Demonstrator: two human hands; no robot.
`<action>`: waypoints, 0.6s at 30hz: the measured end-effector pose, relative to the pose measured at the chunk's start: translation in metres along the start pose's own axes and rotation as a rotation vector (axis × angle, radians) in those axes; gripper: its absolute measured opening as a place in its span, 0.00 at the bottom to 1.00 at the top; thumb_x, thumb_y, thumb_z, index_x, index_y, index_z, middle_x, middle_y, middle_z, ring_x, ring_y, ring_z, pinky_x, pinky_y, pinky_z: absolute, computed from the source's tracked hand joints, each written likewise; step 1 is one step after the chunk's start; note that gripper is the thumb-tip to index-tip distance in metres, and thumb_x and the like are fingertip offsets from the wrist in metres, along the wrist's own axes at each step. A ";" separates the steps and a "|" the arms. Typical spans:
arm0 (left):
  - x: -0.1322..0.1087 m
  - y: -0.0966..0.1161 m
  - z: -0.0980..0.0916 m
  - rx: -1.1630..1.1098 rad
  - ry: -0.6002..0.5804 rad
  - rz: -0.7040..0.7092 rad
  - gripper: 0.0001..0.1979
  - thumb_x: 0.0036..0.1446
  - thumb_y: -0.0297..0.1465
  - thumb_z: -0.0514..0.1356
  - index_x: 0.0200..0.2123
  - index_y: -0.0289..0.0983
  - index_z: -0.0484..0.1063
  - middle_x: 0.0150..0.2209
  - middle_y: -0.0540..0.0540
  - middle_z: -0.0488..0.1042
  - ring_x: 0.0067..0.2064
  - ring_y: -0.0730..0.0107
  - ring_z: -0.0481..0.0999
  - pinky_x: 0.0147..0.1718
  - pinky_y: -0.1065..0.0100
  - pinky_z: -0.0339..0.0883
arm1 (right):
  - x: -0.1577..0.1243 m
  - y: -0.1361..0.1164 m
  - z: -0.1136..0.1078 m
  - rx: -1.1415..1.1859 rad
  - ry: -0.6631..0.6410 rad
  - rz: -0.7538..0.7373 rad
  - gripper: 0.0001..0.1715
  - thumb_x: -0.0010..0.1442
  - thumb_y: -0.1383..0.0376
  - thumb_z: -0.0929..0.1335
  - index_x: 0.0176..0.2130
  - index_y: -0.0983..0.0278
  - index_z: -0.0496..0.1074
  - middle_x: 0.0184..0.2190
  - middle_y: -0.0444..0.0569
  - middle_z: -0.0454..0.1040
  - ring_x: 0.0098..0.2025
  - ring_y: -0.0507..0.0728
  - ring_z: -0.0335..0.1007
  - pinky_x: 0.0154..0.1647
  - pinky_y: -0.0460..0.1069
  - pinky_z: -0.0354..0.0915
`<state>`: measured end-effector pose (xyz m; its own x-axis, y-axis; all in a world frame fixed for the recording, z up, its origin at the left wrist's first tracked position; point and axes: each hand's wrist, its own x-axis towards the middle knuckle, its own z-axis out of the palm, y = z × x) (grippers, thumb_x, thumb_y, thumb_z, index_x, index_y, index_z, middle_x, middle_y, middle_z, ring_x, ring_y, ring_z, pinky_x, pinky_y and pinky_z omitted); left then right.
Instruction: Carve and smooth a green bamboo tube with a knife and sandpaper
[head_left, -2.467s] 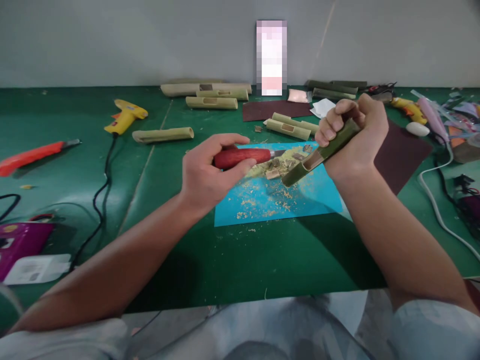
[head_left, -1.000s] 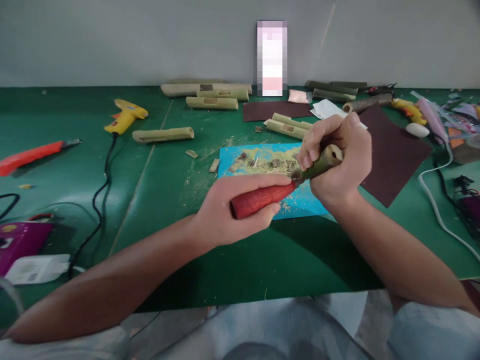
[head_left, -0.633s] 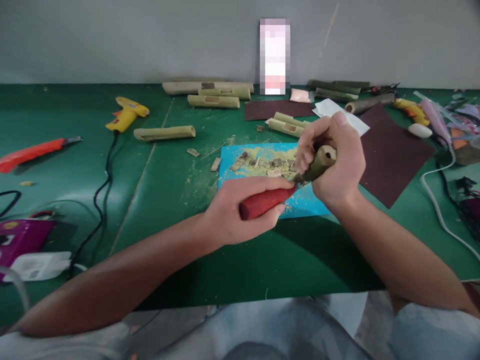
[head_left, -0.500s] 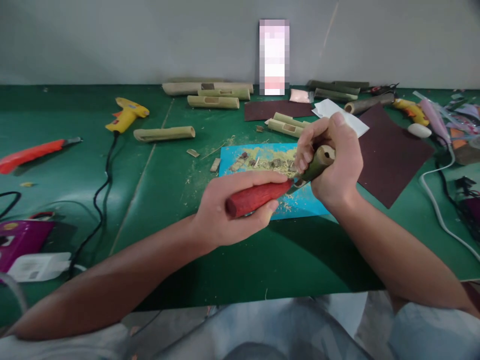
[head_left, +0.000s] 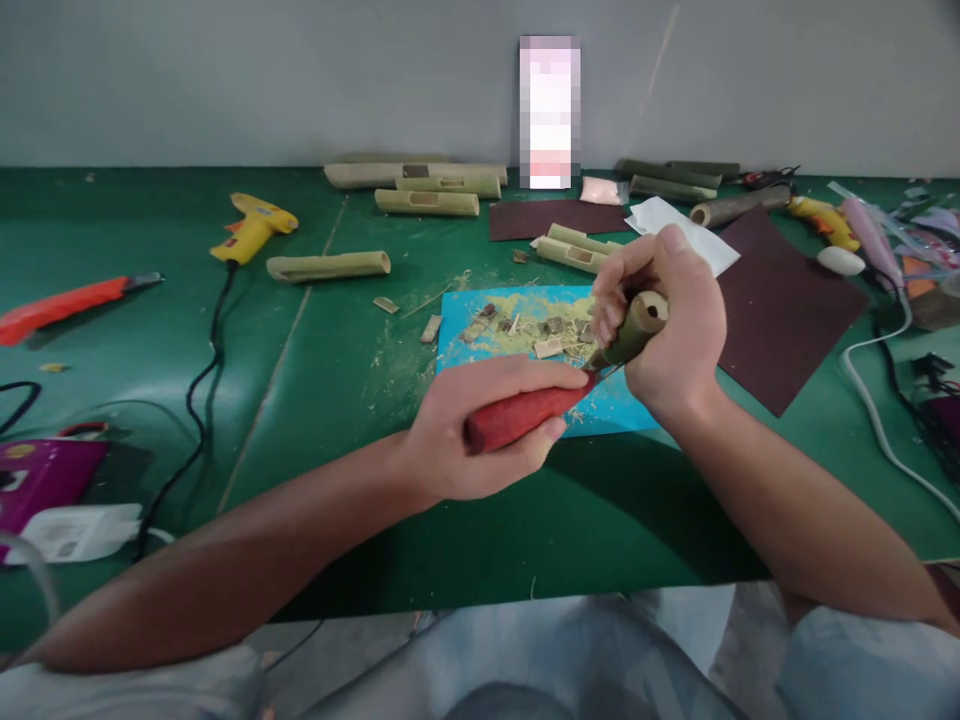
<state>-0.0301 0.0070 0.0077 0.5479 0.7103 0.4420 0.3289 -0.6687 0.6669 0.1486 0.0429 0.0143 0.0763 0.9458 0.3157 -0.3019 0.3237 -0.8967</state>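
Note:
My right hand (head_left: 675,330) is closed around a short green bamboo tube (head_left: 636,325), held tilted above the blue mat (head_left: 465,335). My left hand (head_left: 480,425) grips the red wooden handle of a knife (head_left: 517,418). The knife's blade end meets the lower end of the tube; the blade itself is mostly hidden by my fingers. Yellowish shavings and small bamboo offcuts (head_left: 536,325) lie on the mat under the tube.
On the green table lie several cut bamboo tubes (head_left: 328,266), a yellow glue gun (head_left: 251,225) with a black cord, an orange utility knife (head_left: 67,303), dark sandpaper sheets (head_left: 787,300), a second glue gun (head_left: 821,220), cables and a purple box (head_left: 37,478).
Both hands drew nearer me and came together: the tube turned its open end upward and the knife tip met its lower end. In the last half second the knife moved slightly back and forth.

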 end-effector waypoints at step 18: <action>0.003 -0.007 -0.007 0.389 -0.125 0.271 0.14 0.62 0.32 0.58 0.51 0.41 0.68 0.31 0.48 0.78 0.28 0.68 0.76 0.27 0.68 0.66 | 0.007 0.006 -0.008 -0.052 0.018 0.132 0.34 0.62 0.37 0.60 0.23 0.58 0.70 0.16 0.44 0.58 0.18 0.53 0.53 0.19 0.53 0.51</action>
<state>-0.0363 0.0155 0.0088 0.7337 0.4831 0.4777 0.4116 -0.8755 0.2531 0.1546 0.0521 0.0088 0.0564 0.9804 0.1889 -0.2605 0.1972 -0.9451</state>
